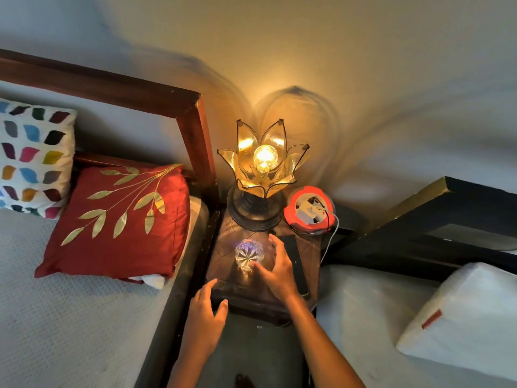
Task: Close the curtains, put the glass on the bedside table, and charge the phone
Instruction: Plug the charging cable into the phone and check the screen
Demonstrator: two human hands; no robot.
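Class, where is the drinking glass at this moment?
In the head view the glass stands on the bedside table, in front of the lamp, with the right hand close beside it.

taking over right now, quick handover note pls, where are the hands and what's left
Left grip: open, holds nothing, at the front edge of the bedside table.
Right grip: open, fingers spread beside the glass, not gripping it.
Glass stands upright on the table before the lamp: done.
Phone lies flat on the table's right side; white cable from the red reel hangs past it, end hidden, so charging unconfirmed.
Curtains out of view: check.
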